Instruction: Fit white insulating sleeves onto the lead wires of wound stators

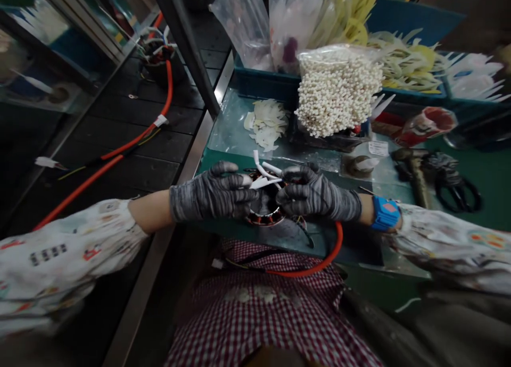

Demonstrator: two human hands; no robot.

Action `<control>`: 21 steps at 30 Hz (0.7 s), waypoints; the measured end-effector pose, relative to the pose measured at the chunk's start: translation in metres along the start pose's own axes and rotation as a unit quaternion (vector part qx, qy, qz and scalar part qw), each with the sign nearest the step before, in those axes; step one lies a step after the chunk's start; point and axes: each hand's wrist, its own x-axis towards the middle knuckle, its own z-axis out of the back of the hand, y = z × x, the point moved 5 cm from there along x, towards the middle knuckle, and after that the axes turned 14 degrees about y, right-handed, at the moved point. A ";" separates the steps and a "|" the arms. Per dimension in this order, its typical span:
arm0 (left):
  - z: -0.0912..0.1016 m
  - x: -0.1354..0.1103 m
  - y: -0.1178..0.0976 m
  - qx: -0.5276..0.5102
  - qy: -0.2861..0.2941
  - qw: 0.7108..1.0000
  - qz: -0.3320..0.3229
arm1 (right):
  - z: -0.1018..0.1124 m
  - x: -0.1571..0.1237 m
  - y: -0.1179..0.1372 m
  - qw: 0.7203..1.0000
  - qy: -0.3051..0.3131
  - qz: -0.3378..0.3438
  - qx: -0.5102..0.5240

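A round motor stator (265, 218) with copper windings lies on the green bench between my two gloved hands. White insulating sleeves (261, 167) stick up from its wires at the far side. My left hand (217, 192), in a grey striped glove, is closed with its fingertips at one white sleeve over the stator's left rim. From the right, my right hand (313, 194) has its fingers curled at the other end of the white sleeves; its fingertips partly hide the wires. An orange cable (337, 244) curves from the stator's right side over my lap.
Behind the stator are a pile of pale insulation slips (267, 123), a bag of small white pieces (339, 87) and blue bins (267, 84). A hammer (417, 178) and black-handled scissors (457, 191) lie right. A second cabled stator (159, 52) sits on the conveyor (151, 164).
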 end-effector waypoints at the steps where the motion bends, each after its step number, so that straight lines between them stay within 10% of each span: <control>1: 0.007 0.005 -0.007 0.007 -0.018 1.000 -0.020 | -0.001 -0.001 -0.001 1.000 -0.008 0.008 0.016; 10: 0.018 0.069 -0.055 0.052 -0.189 0.981 0.010 | 0.020 -0.012 0.008 0.981 -0.116 -0.078 0.131; 15: 0.018 0.090 -0.042 -0.080 -0.115 0.990 0.024 | 0.058 -0.071 0.048 0.870 -0.353 -0.270 0.212; 21: 0.027 0.106 -0.036 -0.150 -0.029 0.987 0.040 | 0.028 -0.041 0.100 0.912 -0.193 -0.290 0.217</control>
